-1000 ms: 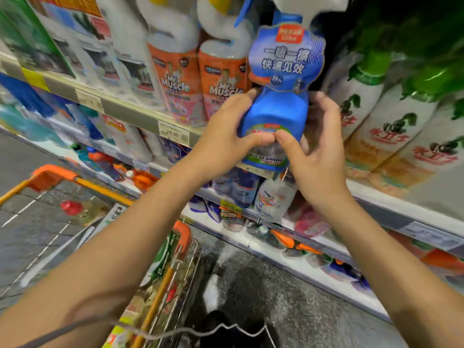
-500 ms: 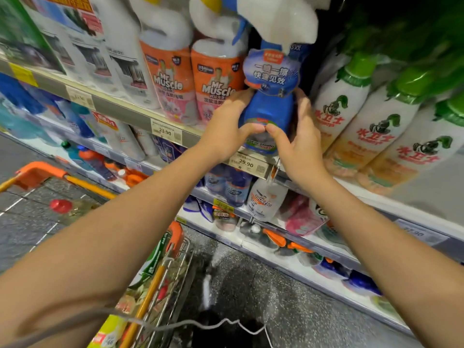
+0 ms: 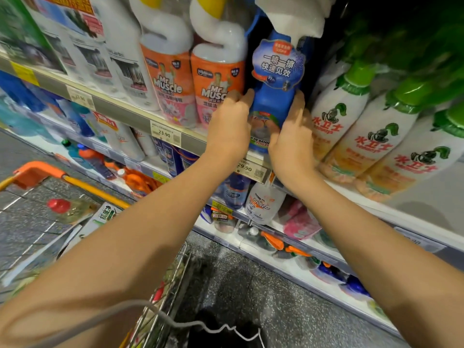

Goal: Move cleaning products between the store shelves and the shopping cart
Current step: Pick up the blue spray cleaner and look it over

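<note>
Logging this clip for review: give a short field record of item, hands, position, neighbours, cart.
Item: blue spray bottle, upright
Left hand: grips its left side
Right hand: grips its right side
Position: upper shelf, base at the edge above the 29.90 price tag
Neighbours: Mr Muscle bottles to its left, green-capped bottles to its right
Cart: shopping cart lower left, holding goods

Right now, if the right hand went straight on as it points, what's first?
The right hand points into the dark gap between the blue spray bottle and the green-capped white bottle: looks free, depth unclear.
</note>
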Motion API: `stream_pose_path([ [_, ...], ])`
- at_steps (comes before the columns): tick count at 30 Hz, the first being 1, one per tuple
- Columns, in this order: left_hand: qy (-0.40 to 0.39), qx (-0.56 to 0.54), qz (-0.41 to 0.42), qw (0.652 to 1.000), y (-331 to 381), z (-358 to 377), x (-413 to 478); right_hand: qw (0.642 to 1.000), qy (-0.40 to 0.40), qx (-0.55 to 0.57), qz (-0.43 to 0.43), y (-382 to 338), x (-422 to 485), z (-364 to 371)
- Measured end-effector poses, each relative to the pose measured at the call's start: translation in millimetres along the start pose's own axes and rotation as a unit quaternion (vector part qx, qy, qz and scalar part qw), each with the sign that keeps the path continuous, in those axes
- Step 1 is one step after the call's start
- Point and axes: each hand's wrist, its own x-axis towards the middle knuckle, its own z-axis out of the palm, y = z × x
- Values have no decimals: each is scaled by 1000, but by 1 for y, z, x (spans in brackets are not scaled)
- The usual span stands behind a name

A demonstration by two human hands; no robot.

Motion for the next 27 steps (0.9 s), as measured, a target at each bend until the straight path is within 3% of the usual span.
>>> stream_pose_path([
  [4,10,-2,-20,1000,5,1,-2,998,-8,-55,25,-5,-2,1],
  [10,30,-175,-71,982,-7,-11,-40,994,-29,95,46,-3,-27,-10],
  [16,36,-252,-157,954,-27,-50,-113,973,13,224,-51,-4,-86,-24],
  [23,101,-325,-259,904,-36,-103,-190,930,-123,333,-99,-55,-123,-25],
  [27,146,-315,-304,887,-52,-131,-242,895,-205,371,-137,-95,-161,-20],
])
